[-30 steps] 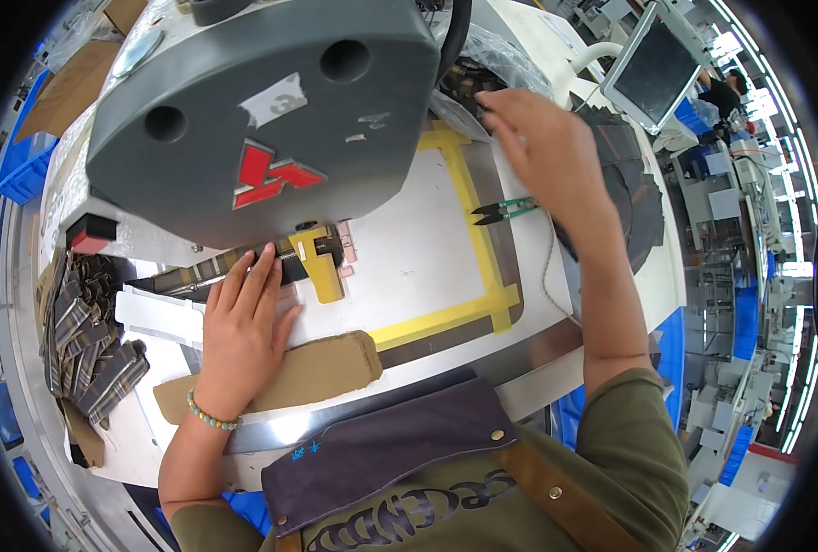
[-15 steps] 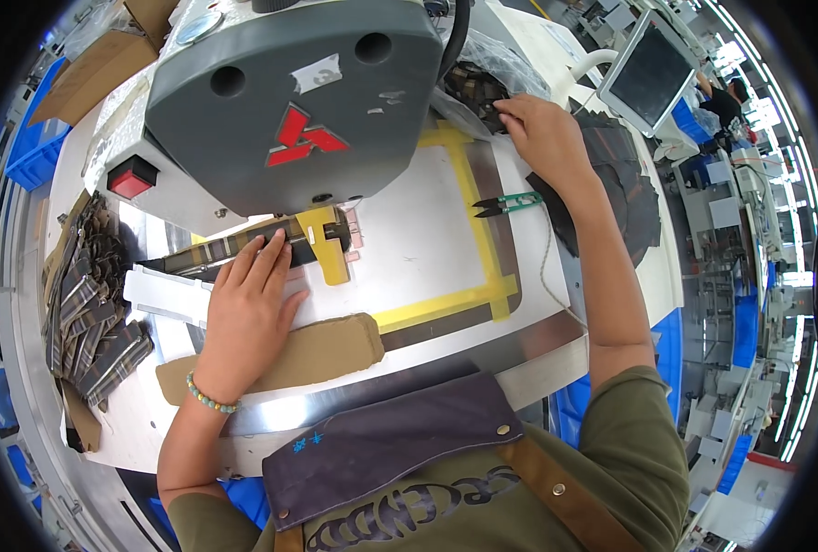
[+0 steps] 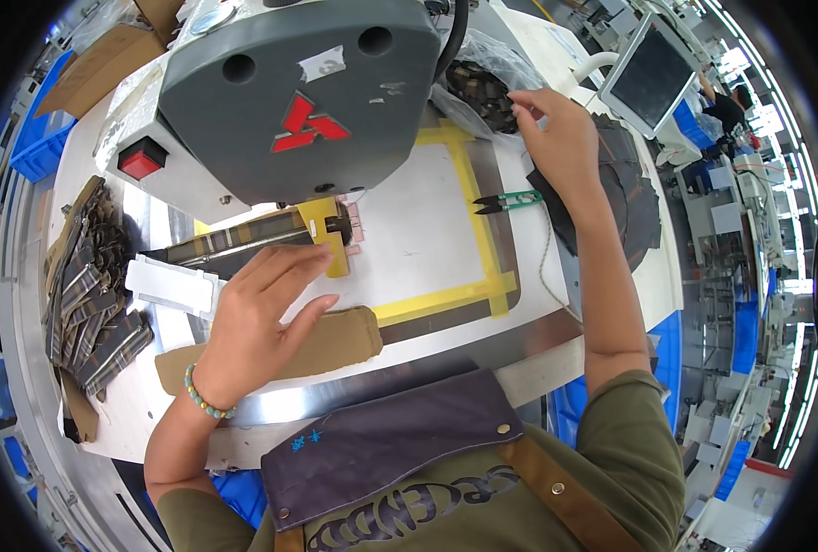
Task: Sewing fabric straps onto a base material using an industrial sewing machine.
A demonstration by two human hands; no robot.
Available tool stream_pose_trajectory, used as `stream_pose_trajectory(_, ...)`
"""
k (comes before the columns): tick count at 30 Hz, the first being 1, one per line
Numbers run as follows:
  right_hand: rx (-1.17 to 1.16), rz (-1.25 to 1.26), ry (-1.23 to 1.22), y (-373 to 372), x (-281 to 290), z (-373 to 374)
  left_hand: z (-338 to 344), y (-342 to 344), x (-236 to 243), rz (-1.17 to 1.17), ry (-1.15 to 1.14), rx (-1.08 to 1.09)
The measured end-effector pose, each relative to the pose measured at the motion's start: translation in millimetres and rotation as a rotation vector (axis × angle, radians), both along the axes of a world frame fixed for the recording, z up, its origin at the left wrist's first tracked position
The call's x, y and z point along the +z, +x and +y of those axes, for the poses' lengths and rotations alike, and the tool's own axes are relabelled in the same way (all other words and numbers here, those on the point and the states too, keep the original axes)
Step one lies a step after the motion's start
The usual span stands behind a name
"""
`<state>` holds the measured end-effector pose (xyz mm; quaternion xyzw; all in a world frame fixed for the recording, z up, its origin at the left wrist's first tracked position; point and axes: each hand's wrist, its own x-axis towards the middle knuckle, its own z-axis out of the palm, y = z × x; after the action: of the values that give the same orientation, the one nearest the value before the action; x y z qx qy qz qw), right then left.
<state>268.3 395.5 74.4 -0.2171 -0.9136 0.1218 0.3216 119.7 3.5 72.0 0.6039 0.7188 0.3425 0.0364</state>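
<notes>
My left hand point(image 3: 266, 313) is raised beside the yellow jig point(image 3: 317, 216), fingers curved and apart, with nothing visibly held. The plaid strip with a zipper point(image 3: 234, 235) lies leading into the jig under the grey machine head point(image 3: 243, 129). My right hand point(image 3: 560, 147) reaches to a clear plastic bag point(image 3: 510, 60) of small plaid pieces point(image 3: 473, 92), fingertips bent at the pile's edge; what they pinch is too small to tell. Green-handled snips point(image 3: 519, 201) lie below it on the taped board point(image 3: 427, 248).
Plaid pieces point(image 3: 91, 304) pile at left beside a white plastic plate point(image 3: 170, 285). A cardboard strip point(image 3: 344, 340) lies in front. Dark fabric panels point(image 3: 625, 193) lie right, below a screen point(image 3: 648, 74). Blue crates point(image 3: 41, 152) stand left; another person point(image 3: 726, 106) is far right.
My left hand has lifted off the strip and shifted right, its fingers now curved. My right hand has moved slightly right at the bag.
</notes>
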Motion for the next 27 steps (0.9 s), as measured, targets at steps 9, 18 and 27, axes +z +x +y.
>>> stream_pose_trajectory(9,-0.020,-0.081,-0.056,-5.8,-15.6,8.1,1.5,4.2,0.3,-0.159,-0.064,-0.034)
stream_pose_trajectory(18,0.523,-0.275,-0.730,-0.9,19.2,-122.1,19.5,12.7,-13.9,-1.169,-0.046,0.053)
stream_pose_trajectory(27,0.918,-0.022,0.133,22.4,-16.9,-188.8,-4.9,11.3,-36.0,-1.439,-0.230,0.085)
